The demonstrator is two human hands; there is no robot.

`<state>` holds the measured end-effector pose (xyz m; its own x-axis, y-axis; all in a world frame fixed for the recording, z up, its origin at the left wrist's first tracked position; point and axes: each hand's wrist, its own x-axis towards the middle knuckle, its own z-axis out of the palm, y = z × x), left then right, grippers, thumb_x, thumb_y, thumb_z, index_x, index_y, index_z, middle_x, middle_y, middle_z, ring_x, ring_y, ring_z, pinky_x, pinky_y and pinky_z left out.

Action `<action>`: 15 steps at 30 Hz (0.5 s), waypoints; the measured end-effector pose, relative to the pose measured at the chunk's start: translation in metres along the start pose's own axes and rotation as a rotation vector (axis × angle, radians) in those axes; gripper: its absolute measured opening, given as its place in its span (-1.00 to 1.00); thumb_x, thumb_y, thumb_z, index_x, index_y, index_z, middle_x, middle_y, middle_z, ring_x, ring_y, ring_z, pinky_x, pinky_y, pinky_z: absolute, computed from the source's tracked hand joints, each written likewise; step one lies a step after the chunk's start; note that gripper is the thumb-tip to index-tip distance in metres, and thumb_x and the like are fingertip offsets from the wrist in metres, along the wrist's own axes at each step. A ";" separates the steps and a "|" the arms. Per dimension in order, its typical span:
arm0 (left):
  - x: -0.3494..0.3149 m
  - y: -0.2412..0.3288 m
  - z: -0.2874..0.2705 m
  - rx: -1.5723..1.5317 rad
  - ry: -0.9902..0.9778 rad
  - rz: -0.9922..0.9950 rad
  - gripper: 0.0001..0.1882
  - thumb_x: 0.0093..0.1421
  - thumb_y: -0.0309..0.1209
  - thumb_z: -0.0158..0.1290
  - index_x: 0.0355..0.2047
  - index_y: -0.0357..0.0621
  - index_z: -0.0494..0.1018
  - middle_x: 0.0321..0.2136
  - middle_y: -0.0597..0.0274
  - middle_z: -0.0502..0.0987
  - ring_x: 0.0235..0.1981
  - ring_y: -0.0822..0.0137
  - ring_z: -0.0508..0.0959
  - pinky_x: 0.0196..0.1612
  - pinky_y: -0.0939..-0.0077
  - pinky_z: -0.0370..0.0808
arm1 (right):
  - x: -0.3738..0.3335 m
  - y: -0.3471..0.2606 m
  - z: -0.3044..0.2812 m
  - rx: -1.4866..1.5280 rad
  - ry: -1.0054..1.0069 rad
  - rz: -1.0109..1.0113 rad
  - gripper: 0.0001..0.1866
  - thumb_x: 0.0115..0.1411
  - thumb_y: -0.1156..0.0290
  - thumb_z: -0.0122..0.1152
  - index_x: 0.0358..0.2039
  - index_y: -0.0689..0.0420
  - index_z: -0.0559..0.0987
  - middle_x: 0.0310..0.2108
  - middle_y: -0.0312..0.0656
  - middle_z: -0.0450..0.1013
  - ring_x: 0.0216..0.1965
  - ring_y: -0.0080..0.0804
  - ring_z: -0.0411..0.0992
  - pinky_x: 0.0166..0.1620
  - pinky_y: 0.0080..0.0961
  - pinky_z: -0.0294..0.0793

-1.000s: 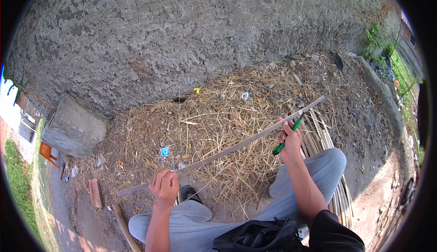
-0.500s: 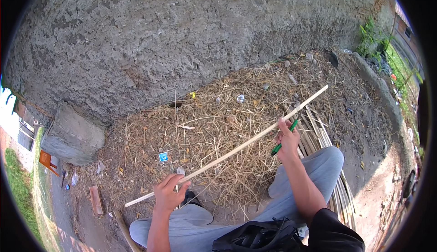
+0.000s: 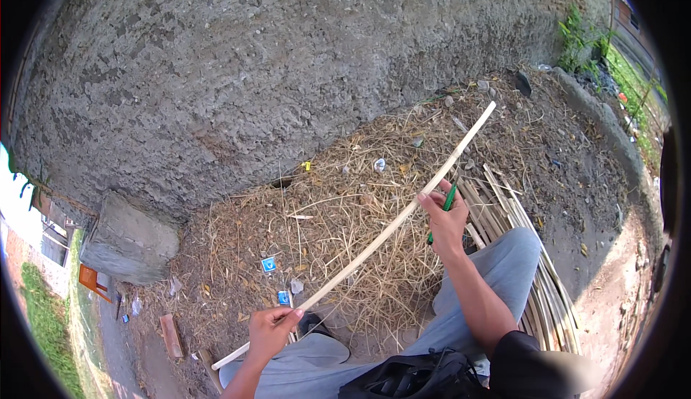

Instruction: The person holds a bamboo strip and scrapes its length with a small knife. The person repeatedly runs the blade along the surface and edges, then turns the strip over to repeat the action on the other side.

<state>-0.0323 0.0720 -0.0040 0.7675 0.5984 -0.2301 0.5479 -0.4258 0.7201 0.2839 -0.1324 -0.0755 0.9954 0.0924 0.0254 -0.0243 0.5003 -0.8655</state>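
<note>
A long, pale bamboo strip [image 3: 361,254] runs slantwise in front of me, its far end raised to the upper right. My left hand [image 3: 271,334] is closed round its lower part, thumb and fingers pinching it. Farther up the strip, my right hand [image 3: 446,225] grips it between thumb and fingers. That same hand also holds a slim green tool [image 3: 450,198], shaped like a cutter knife, lying across the palm; no blade can be made out. Beneath the strip lies a heap of thin shavings [image 3: 381,284].
More split strips [image 3: 554,298] lie beside and under my right knee. A rough grey wall [image 3: 288,75] rises ahead, with a concrete block [image 3: 137,233] at its left. A reddish brick piece [image 3: 171,335], a small blue packet [image 3: 268,264] and an orange chair [image 3: 93,281] are at the left.
The strip has tilted more steeply, its near end lower. My left hand has moved down and my right hand slightly up and left, both keeping their hold. The view has shifted a little.
</note>
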 end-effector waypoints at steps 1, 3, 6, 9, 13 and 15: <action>-0.003 0.005 0.000 0.013 -0.036 -0.022 -0.76 0.21 -0.30 0.14 -0.37 -0.26 0.62 -0.70 0.35 0.51 -0.70 0.61 0.41 -0.59 0.64 0.31 | 0.001 0.000 -0.002 0.002 0.004 0.001 -0.39 0.08 0.60 0.34 0.10 0.45 0.27 -0.38 -0.22 0.50 -0.34 -0.57 0.47 -0.21 -0.69 0.47; -0.009 0.003 0.001 -0.038 -0.158 -0.037 -0.75 0.25 -0.31 0.10 -0.33 -0.28 0.60 -0.68 0.35 0.51 -0.68 0.61 0.40 -0.59 0.65 0.30 | 0.001 -0.002 -0.006 -0.037 0.020 0.066 -0.36 0.08 0.63 0.32 0.15 0.42 0.25 -0.40 -0.25 0.49 -0.40 -0.63 0.44 -0.42 -0.74 0.35; -0.016 0.019 -0.001 -0.134 -0.377 -0.146 -0.74 0.32 -0.32 0.02 -0.25 -0.30 0.56 -0.65 0.37 0.48 -0.66 0.63 0.36 -0.58 0.69 0.27 | 0.002 0.005 -0.010 -0.014 -0.057 0.030 -0.35 0.09 0.61 0.31 0.16 0.43 0.24 -0.41 -0.26 0.49 -0.43 -0.66 0.43 -0.43 -0.74 0.34; -0.018 0.028 0.010 -0.224 -0.437 -0.208 -0.73 0.36 -0.34 -0.03 -0.22 -0.32 0.53 -0.64 0.39 0.44 -0.65 0.65 0.32 -0.57 0.73 0.25 | 0.002 -0.002 -0.012 -0.339 -0.102 -0.006 -0.34 0.17 0.47 0.27 0.19 0.42 0.20 -0.44 -0.25 0.47 -0.43 -0.59 0.41 -0.38 -0.62 0.39; -0.018 0.011 0.033 -0.224 -0.250 -0.057 -0.75 0.36 -0.39 -0.07 -0.17 -0.32 0.51 -0.64 0.40 0.40 -0.61 0.64 0.34 -0.54 0.70 0.29 | -0.017 -0.011 0.002 -0.758 -0.168 -0.281 -0.46 0.32 0.30 0.03 0.17 0.39 0.22 -0.30 -0.02 0.43 -0.33 -0.32 0.41 -0.25 -0.35 0.40; -0.018 0.012 0.046 -0.283 -0.191 -0.036 -0.76 0.36 -0.41 -0.08 -0.16 -0.32 0.51 -0.62 0.39 0.42 -0.60 0.64 0.34 -0.52 0.71 0.30 | -0.039 -0.009 0.002 -0.843 -0.282 -0.338 -0.51 0.33 0.33 0.01 0.15 0.38 0.24 -0.29 0.03 0.40 -0.29 -0.20 0.41 -0.21 -0.29 0.39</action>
<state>-0.0242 0.0245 -0.0209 0.8126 0.4602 -0.3575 0.4819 -0.1856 0.8564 0.2456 -0.1388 -0.0683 0.8760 0.3157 0.3647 0.4451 -0.2377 -0.8634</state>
